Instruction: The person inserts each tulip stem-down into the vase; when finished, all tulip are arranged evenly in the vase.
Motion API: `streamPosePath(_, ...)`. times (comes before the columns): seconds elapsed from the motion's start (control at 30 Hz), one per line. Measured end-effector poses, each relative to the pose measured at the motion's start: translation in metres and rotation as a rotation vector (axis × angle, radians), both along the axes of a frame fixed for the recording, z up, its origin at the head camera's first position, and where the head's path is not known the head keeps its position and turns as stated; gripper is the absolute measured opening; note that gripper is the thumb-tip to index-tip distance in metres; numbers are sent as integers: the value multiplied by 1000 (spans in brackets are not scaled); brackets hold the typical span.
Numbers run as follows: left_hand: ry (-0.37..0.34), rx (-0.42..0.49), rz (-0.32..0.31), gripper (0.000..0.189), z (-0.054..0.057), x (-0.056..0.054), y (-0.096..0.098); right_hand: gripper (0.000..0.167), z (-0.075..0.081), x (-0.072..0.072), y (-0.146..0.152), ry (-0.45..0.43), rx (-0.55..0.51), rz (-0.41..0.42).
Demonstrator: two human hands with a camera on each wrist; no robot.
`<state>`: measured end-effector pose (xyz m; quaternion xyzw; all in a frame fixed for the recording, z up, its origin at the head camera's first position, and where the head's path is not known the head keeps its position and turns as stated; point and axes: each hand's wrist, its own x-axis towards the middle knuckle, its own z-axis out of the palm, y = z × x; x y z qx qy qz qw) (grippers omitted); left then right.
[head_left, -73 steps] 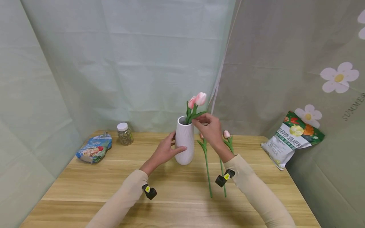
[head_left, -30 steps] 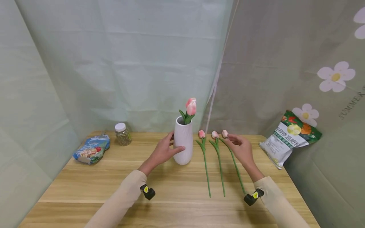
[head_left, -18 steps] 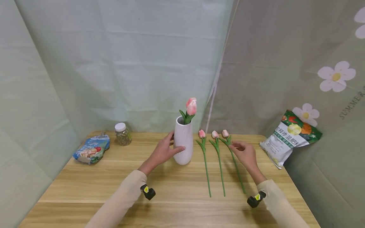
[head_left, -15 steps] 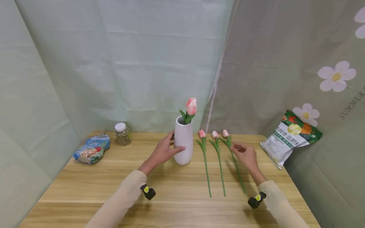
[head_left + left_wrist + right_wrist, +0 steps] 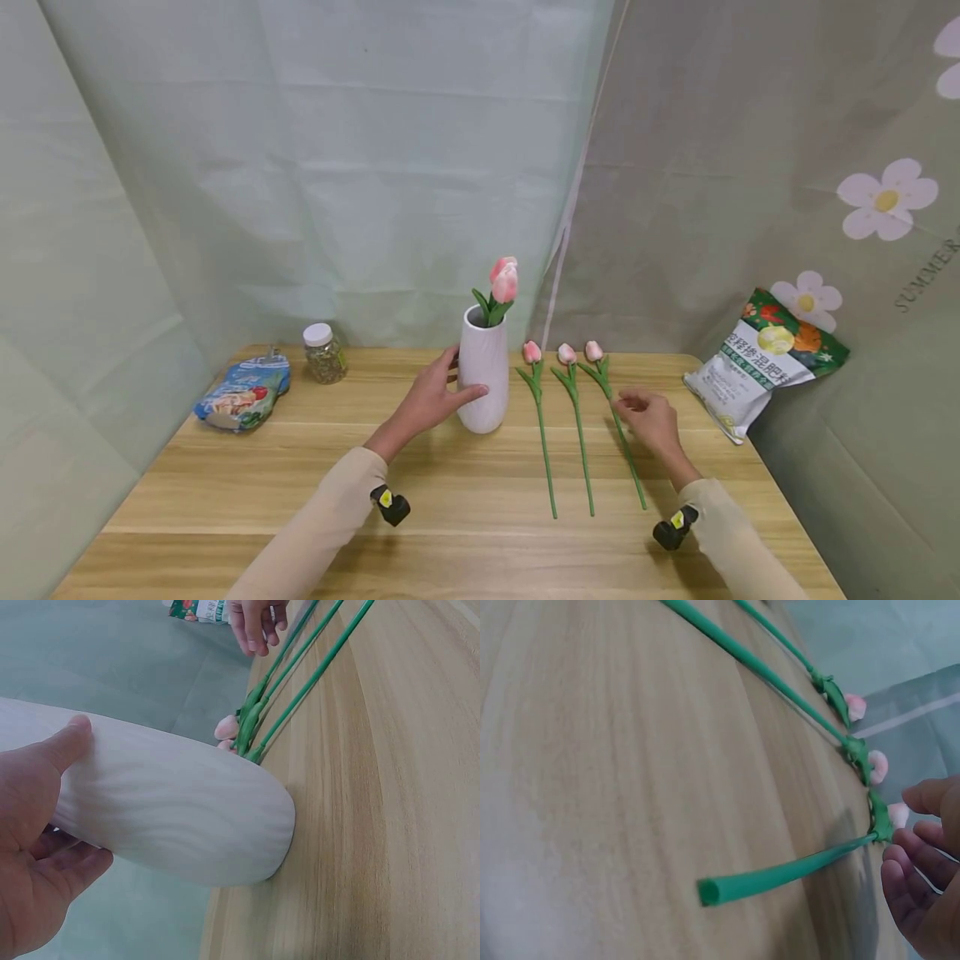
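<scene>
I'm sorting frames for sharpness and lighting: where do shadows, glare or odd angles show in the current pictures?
Head view: even light, soft shadows on the near part of the table; left wrist view: turned sideways, so the upright white vase looks nearly laid over; right wrist view: a pale sheen at lower left, and a dark shadow beside the nearest tulip stem.

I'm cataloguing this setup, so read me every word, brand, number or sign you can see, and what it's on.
"SUMMER": grey curtain, running to the picture's right edge.
"释掺混肥": white-and-green bag; outer characters unclear, smaller print unreadable.
Blue packet, jar, yellow wrist tags: any print too small or blurred.
</scene>
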<state>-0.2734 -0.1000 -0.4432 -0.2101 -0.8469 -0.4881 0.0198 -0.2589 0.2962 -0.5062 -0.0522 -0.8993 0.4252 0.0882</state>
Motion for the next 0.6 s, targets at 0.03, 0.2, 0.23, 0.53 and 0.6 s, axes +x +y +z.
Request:
streamPosePath(0.03, 2, -1, 0, 88, 0, 0, 0, 38, -1, 0, 0, -3, 2, 4)
streamPosePath(0.2, 6, 5, 1, 88, 0, 0, 1, 36, -8, -3, 1, -9, 34, -4)
streamPosePath(0.23, 7, 8, 0, 88, 0, 1, 1, 36, -9, -4, 1, -12, 40, -7)
streamPosePath(0.53, 14, 15, -4, 88, 1, 1, 1, 35, -16, -8, 2, -14, 55, -26)
streamPosePath(0.6, 15, 16, -5, 88, 0, 1, 1, 34, -17, -9, 2, -6, 56, -24)
